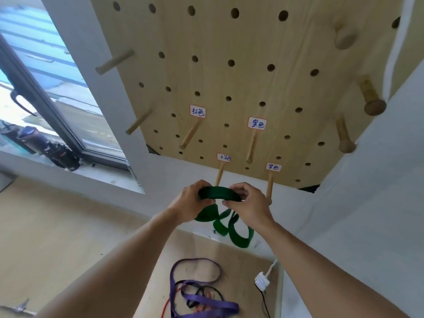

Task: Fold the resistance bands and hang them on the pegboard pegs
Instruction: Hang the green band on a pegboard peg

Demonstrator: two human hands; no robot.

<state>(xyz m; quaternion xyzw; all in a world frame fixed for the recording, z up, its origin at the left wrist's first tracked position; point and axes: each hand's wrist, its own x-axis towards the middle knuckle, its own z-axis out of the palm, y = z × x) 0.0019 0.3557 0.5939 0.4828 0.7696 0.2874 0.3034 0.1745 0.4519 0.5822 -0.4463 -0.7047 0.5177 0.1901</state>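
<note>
A folded green resistance band is held up between both hands, its loops hanging below. My left hand grips its left end and my right hand pinches its right end. The band's top sits right at the tip of the green-labelled wooden peg on the pegboard. Whether it is over the peg I cannot tell. A purple band, a black band and a red band lie tangled on the wooden surface below.
Labelled pegs stand nearby: red-labelled, black-labelled, purple-labelled. Knobbed pegs stick out at the right. A white plug with cable lies on the surface. A window and bottles are at the left.
</note>
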